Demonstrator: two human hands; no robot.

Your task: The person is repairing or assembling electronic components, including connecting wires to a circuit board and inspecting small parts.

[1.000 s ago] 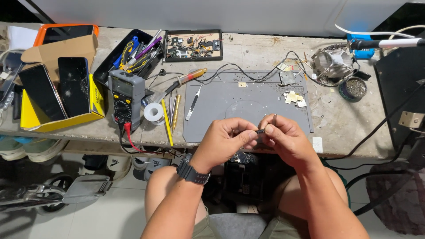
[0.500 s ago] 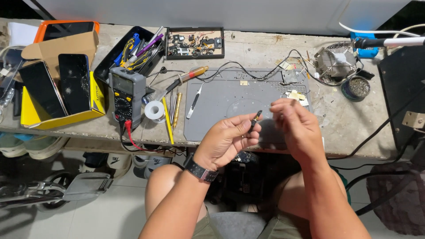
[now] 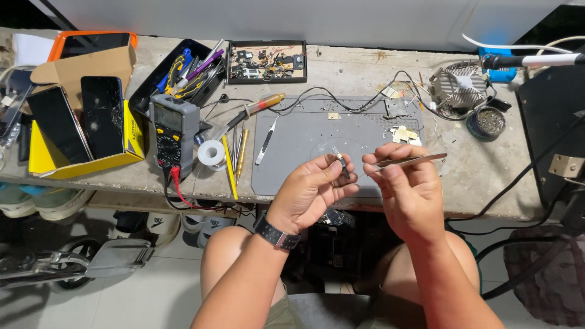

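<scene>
Two hands [image 3: 314, 189] [image 3: 405, 189] over grey mat [image 3: 298, 164] (cluttered bench [image 3: 475, 176]).

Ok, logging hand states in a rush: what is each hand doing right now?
Left hand: closed, pinching a small thin dark metal-tipped part.
Right hand: closed, holding slim silver metal tweezers.

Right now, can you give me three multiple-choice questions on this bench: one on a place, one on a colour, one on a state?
1. Where is the multimeter?
A. left of the grey mat
B. on the mat
C. right of the mat

2. What colour is the wrist strap?
A. red
B. black
C. white

3. What is the right hand doing?
A. lying flat
B. gripping tweezers
C. hanging empty

Answers: 1 A, it stands beside the mat's left edge. 2 B, the band looks black. 3 B, the fingers pinch the tweezers.
</scene>
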